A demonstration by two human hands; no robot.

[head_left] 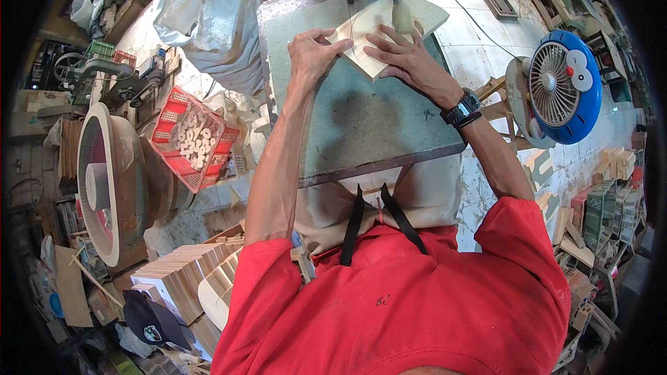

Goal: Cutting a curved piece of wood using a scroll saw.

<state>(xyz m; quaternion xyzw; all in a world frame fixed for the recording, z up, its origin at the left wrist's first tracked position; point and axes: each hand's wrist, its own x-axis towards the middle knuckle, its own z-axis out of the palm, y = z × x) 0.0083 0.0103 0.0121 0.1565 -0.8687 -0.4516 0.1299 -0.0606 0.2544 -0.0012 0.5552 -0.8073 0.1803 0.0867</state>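
A pale wooden board (379, 38) with a curved far edge lies near the far end of a dark metal saw table (375, 125). At its left corner is my left hand (316, 52), fingers bent and thumb pressed against the wood. My right hand (413, 62), wearing a black watch (464, 107), grips the board's right part, fingers spread on top and thumb at the near edge. A thin upright saw blade (351, 22) shows as a line at the board, between my hands. Blurred greenish machine parts (401, 14) hang over the far side and partly cover the board.
A red plastic basket (163, 146) of small pale pieces stands left, near a large round machine wheel (90, 187) and a plastic-covered bundle (208, 21). To the right is a blue fan (564, 87). Stacked wooden blocks (177, 278) sit lower left, beside a dark cap (153, 323).
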